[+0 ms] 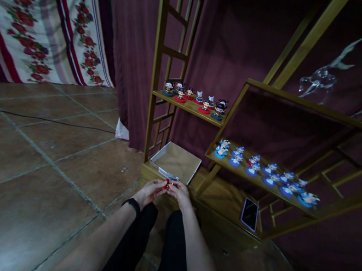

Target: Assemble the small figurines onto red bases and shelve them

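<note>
Between my two hands, above my knees, is a small figurine with a red base [167, 184]. My left hand [150, 191] pinches its red part, and a black band circles that wrist. From the other side my right hand [180, 192] closes its fingers on the figurine's lighter end. Fingers cover much of it, so its shape is hard to make out. Just beyond the hands lies a shallow white box [176, 160] on the bottom shelf. On the upper left shelf stand several figurines [206, 106] on red or dark bases.
Several blue-based figurines [252, 168] line the middle right shelf [263, 187]. A phone [250, 214] lies on the bottom shelf. A clear deer-like ornament [324, 79] stands on the upper right shelf. Behind the wooden frame hangs a dark curtain [123, 41]; a cable [37, 118] crosses the tiled floor.
</note>
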The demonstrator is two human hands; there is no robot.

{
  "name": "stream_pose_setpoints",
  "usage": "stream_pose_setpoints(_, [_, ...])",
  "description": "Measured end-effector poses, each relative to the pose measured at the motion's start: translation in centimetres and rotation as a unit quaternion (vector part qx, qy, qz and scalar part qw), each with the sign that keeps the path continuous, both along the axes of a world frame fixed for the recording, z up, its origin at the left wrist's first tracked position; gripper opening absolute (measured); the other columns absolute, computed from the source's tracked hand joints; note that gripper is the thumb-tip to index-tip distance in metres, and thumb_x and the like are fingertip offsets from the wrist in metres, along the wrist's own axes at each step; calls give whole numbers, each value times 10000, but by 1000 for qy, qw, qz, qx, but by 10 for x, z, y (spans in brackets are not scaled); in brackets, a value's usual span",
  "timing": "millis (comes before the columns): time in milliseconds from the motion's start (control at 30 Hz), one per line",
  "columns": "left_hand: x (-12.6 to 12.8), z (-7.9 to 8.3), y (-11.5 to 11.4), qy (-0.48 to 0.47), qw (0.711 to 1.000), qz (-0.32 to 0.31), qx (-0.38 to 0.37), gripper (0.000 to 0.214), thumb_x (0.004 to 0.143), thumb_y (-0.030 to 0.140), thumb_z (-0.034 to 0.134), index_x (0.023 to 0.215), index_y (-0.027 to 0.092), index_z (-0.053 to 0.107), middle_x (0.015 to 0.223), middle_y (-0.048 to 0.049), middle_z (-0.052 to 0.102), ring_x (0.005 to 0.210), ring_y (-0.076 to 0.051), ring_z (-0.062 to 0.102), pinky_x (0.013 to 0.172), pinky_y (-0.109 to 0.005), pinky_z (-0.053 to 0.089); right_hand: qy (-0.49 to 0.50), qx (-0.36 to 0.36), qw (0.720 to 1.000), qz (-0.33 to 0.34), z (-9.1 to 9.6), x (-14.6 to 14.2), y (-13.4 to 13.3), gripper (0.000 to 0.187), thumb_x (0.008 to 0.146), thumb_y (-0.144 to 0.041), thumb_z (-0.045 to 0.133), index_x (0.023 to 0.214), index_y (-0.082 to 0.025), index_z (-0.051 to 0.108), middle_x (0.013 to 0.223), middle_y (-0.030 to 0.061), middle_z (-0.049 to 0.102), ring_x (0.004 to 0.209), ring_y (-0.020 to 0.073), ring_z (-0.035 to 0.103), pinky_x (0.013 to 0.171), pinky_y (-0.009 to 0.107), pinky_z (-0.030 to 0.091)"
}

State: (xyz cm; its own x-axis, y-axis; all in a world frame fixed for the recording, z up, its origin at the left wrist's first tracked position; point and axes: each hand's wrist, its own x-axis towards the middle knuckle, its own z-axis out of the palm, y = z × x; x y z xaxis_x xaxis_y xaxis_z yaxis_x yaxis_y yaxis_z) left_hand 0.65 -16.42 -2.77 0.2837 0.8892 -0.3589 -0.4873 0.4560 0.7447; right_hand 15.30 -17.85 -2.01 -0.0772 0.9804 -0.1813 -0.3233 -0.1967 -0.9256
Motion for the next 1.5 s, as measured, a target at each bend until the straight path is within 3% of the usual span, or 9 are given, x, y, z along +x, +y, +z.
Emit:
stream_pose_setpoints(700, [-1, 3, -3, 40, 999, 11, 25, 175, 615, 170, 747, 755, 112, 658, 701, -67, 681, 639, -132, 638, 667, -229, 496, -30, 24, 999, -17, -3, 5, 2, 374, 503, -333, 764, 817, -168, 649, 823, 24, 631, 703, 132, 608, 687, 289, 511])
stream_pose_setpoints(1067, [2, 2, -5, 29, 998, 25, 45, 180, 573, 115, 761, 731, 104, 673, 716, -75, 689, 657, -141, 640, 696, -250, 497, -13, -11, 999, -29, -11, 3, 5, 341, 487, -344, 774, 739, -161, 636, 684, 0, 617, 602, 121, 601, 650, 309, 526])
stream_pose_setpoints(1500, [1, 6, -6, 49, 998, -1, 49, 180, 597, 197, 754, 723, 101, 669, 691, -81, 682, 620, -140, 632, 643, -234, 495, -24, 17, 999, -13, -10, 6, 3, 333, 493, -328, 776, 754, -178, 633, 788, 11, 614, 691, 135, 604, 689, 307, 508])
